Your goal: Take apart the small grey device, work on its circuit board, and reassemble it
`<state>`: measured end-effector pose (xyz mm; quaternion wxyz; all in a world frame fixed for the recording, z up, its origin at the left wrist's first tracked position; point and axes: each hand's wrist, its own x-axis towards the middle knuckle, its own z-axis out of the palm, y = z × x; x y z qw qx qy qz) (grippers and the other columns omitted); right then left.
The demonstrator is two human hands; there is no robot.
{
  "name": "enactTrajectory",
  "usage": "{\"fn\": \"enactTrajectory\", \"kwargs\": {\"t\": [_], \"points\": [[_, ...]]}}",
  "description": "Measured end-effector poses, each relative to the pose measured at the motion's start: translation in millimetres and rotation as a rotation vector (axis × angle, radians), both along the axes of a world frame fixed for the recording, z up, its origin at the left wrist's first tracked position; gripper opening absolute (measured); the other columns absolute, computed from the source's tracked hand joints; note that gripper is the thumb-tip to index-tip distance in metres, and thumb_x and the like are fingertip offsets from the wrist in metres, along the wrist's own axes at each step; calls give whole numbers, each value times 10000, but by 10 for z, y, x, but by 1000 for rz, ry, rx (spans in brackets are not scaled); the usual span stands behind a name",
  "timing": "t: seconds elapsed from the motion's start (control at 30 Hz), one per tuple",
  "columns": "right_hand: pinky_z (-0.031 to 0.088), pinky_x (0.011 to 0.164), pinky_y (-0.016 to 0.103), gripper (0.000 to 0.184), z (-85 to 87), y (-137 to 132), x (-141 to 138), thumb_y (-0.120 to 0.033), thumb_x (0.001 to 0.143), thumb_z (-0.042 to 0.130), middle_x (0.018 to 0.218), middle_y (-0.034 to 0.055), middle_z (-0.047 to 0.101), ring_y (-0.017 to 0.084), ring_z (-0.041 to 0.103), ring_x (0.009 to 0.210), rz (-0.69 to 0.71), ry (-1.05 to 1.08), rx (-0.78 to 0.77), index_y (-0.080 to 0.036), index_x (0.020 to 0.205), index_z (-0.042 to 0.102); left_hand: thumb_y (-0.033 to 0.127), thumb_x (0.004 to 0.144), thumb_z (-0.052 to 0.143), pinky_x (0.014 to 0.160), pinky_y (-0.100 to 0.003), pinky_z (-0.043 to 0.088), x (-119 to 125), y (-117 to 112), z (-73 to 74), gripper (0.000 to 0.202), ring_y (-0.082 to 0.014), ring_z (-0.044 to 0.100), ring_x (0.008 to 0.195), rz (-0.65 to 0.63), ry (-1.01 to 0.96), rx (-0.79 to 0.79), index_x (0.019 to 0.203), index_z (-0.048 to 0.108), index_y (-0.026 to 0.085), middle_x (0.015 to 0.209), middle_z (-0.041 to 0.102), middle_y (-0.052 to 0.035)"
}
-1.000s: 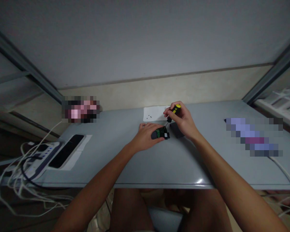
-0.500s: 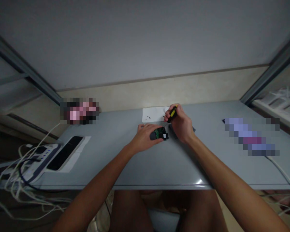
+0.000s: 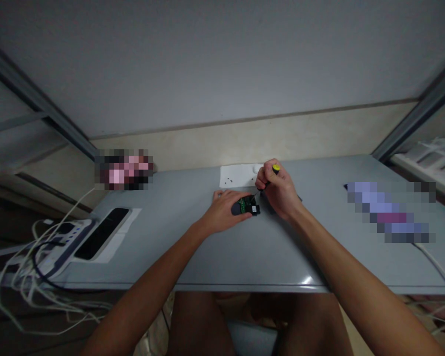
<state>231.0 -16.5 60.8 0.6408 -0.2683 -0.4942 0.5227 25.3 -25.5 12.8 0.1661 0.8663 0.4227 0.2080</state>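
Note:
My left hand [image 3: 224,211] is closed around a small black electronic device [image 3: 252,208], steadying it on the desk. The device lies opened, with a green circuit board and a rounded dark grey part showing; its exact kind is unclear. In my right hand [image 3: 280,190] is a screwdriver with a black and yellow handle [image 3: 276,169]. Its thin shaft slants down to the left, the tip at the device's inner side. Several tiny dark screws [image 3: 228,181] lie on a white sheet of paper [image 3: 241,170] just beyond my hands. A dark flat piece is mostly hidden behind my right hand.
On the left, a phone [image 3: 103,233] rests on paper beside a white power strip [image 3: 68,247] with tangled cables [image 3: 17,291]. Blurred-out objects lie at the back left and on the right. A wall [image 3: 215,138] closes off the desk's [image 3: 193,257] far side.
My right hand has turned the screwdriver: its handle now points up with the yellow end showing, where before its side was visible. My left hand still holds the device in place.

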Motion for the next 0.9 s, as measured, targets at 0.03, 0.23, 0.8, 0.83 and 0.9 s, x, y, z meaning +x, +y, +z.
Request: {"fn": "enactTrajectory", "kwargs": {"t": [0.03,0.23,0.8,0.83,0.9], "points": [[468,606,335,489,4,1,1,-742,912,747,716,-34,405,175,448,633,5,3,-12,-305,898,528,539,985,813,1213,-541,335,0,0,-3,570,-319,625,1426,3,-1,0,1499,646,358,1517,731,-56],[556,705,365,368,25,1,60,-659,948,715,826,18,584,202,599,747,67,13,-85,-297,968,649,532,985,815,1220,-540,329,-1,7,-27,628,-320,612,1448,10,-9,12,1549,597,362,1556,705,-60],[450,581,342,632,8,-7,-8,-892,956,550,686,-12,442,169,459,599,42,27,-39,-281,811,615,510,993,814,1204,-514,330,-28,12,-44,321,-297,643,1405,-29,-21,40,1223,728,302,1470,752,-45],[473,605,347,596,19,-5,4,-854,978,554,709,-1,477,174,490,623,66,56,-55,-281,851,655,509,995,813,1205,-514,330,-26,13,-47,316,-297,641,1408,-29,-18,43,1221,733,303,1479,747,-47],[507,648,349,466,29,6,35,-728,987,645,765,16,545,178,546,674,101,112,-101,-275,895,704,508,997,812,1208,-516,330,-23,13,-49,309,-298,641,1408,-25,-12,46,1217,740,303,1485,744,-50]]}}
